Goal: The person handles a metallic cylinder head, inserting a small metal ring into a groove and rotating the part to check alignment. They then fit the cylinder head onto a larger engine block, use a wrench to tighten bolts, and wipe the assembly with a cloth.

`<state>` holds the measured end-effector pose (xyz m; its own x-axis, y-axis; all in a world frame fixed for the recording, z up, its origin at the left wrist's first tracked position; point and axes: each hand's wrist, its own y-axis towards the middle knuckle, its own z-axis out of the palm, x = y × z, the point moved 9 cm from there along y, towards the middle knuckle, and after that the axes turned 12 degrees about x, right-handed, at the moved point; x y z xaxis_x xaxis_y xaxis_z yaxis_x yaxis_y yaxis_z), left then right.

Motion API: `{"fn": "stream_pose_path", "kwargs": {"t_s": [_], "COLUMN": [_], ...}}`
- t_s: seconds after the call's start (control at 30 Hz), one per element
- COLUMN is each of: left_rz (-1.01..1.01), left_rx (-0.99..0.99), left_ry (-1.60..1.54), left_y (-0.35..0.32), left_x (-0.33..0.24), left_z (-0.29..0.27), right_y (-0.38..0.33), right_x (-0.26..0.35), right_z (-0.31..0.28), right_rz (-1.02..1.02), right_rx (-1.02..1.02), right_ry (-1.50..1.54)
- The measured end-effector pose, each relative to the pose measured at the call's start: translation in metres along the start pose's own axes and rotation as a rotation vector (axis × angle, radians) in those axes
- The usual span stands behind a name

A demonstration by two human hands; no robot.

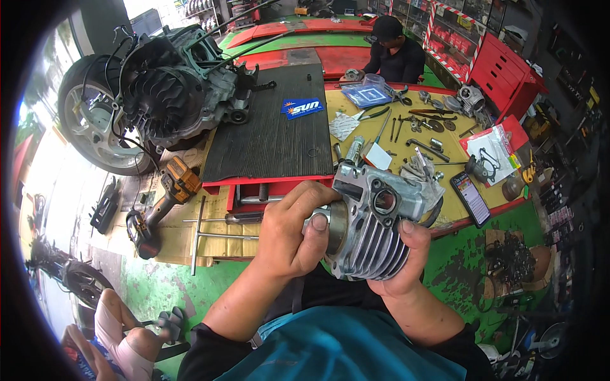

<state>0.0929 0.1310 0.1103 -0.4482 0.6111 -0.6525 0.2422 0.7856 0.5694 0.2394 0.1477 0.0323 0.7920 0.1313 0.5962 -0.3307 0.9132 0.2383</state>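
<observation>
Held up in front of me is a finned grey engine cylinder (pixel 375 238), tilted, with a round port and bolt holes on its upper side. My right hand (pixel 406 260) is closed around its finned end, thumb on the near side. A wide metal sleeve (pixel 338 230) sticks out of its left end. There my left hand (pixel 295 232) is closed on a shiny round metal part (pixel 319 222), which looks like a piston; the fingers cover most of it, so I cannot tell how deep it sits in the sleeve.
A ribbed black mat (pixel 267 136) covers the red bench lift beyond my hands. At left stand a large engine with wheel (pixel 171 95) and a yellow impact wrench (pixel 168 197). Tools, a phone (pixel 470 200) and a gasket (pixel 488 162) lie at right. A person (pixel 397 57) sits opposite.
</observation>
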Motion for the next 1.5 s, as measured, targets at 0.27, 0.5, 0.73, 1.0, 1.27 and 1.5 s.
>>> {"fn": "stream_pose_path", "kwargs": {"t_s": [0.27, 0.5, 0.73, 1.0, 1.27, 1.5], "left_rz": [-0.063, -0.027, -0.053, 0.014, -0.348, -0.467], "left_rx": [0.056, 0.026, 0.226, 0.208, 0.229, 0.261], "left_ry": [-0.250, -0.259, -0.311, -0.295, -0.672, -0.705], "left_y": [0.002, -0.026, -0.014, -0.005, -0.010, -0.008], "left_x": [0.022, 0.033, 0.021, 0.013, 0.038, 0.051], "left_z": [0.001, -0.008, -0.005, -0.010, 0.000, -0.001], "right_y": [-0.001, 0.001, 0.002, 0.000, 0.003, 0.005], "right_x": [0.001, 0.003, 0.001, 0.004, 0.000, -0.002], "right_z": [-0.002, -0.013, -0.021, -0.029, -0.026, -0.026], "right_rz": [0.111, 0.116, 0.109, 0.113, 0.125, 0.122], "right_rx": [-0.067, -0.142, -0.174, -0.204, -0.198, -0.174], "right_ry": [0.024, 0.090, 0.093, 0.044, 0.027, 0.020]}}
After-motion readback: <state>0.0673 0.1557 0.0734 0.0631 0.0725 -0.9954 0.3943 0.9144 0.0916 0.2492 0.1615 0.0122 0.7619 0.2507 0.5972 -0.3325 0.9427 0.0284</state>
